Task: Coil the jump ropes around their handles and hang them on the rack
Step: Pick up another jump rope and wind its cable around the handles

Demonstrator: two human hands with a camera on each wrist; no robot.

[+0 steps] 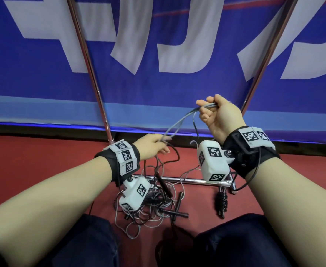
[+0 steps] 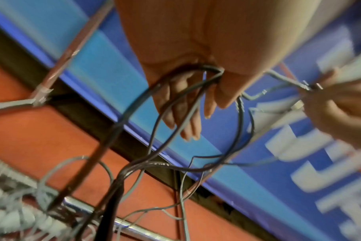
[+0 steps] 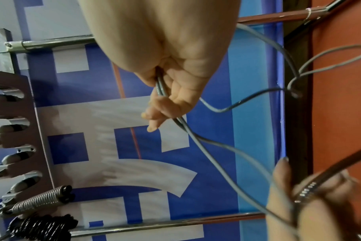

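Here, right hand point(image 1: 220, 117) raised right of centre in head view, fingers curled round doubled grey rope point(image 1: 179, 123). Left hand point(image 1: 153, 147) lower, centre frame, pinches same rope (strands run taut between both). Loose rope tangle point(image 1: 148, 207) on red floor point(image 1: 42, 151) below, beside chrome rack point(image 1: 187, 180) base; 1 coiled rope point(image 1: 221, 202) lower right.

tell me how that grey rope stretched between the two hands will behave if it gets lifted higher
Likely springy rather than limp: the grey rope holds open arcs between the right hand and left hand. It probably drags the floor tangle along. Its smooth coating may slip.
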